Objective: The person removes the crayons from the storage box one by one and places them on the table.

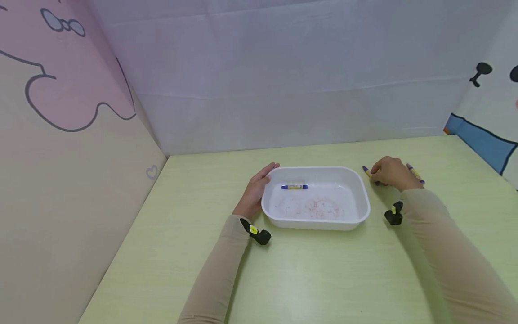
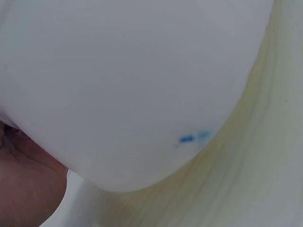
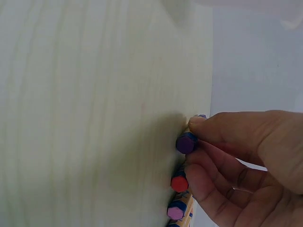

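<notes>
A white plastic tray (image 1: 315, 225) sits on the table, and one crayon (image 1: 294, 186) with a yellow wrapper and blue-violet ends lies inside it. My left hand (image 1: 254, 191) holds the tray's left end, thumb at the rim and fingers along the outside. In the left wrist view the tray's wall (image 2: 132, 94) covers most of the picture. Right of the tray, my right hand (image 1: 390, 173) pinches a purple crayon (image 3: 187, 142) between thumb and fingers. A red crayon (image 3: 180, 183) and a pink crayon (image 3: 175, 211) lie beside it, close to the curled fingers.
Another crayon (image 1: 415, 173) shows just right of the right hand. The pale yellow-green table (image 1: 315, 274) meets a white sheet (image 1: 299, 108) at the back. A cartoon-printed wall (image 1: 101, 148) stands on the left, and another printed panel (image 1: 485, 135) on the right.
</notes>
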Demonstrator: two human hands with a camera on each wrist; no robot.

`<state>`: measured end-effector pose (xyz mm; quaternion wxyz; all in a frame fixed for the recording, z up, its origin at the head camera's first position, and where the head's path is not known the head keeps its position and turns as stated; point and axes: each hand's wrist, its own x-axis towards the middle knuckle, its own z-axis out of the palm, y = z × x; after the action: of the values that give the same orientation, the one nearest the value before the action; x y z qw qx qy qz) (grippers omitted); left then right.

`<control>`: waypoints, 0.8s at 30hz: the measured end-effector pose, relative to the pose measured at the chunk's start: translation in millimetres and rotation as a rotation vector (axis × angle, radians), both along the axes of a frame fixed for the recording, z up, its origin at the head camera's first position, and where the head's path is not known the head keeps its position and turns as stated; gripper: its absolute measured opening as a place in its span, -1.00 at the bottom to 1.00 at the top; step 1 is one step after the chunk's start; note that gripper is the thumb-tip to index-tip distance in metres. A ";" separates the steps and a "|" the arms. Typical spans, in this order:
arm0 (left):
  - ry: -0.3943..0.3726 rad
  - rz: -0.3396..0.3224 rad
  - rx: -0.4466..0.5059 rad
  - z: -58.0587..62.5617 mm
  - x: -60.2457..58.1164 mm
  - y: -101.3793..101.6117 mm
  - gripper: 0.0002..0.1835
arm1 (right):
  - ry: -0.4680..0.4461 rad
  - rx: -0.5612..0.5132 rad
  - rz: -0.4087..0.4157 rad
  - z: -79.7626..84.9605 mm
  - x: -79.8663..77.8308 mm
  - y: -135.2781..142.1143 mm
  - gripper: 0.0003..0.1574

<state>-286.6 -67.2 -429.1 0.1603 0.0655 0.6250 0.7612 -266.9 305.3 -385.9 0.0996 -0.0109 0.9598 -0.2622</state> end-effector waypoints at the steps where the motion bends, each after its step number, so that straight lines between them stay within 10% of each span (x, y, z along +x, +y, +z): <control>1: 0.001 0.000 0.002 -0.1 0.0 -0.1 -0.49 | 0.004 0.000 0.000 -0.1 0.3 -0.2 -0.58; 24: 0.005 -0.003 -0.005 -1.1 -0.7 -2.7 -0.49 | 0.057 0.029 0.022 30.2 1.2 -9.7 -0.51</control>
<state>-287.3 -69.8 -430.2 0.1601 0.0683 0.6272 0.7592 -265.7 295.5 -355.7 0.0754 -0.0272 0.9658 -0.2467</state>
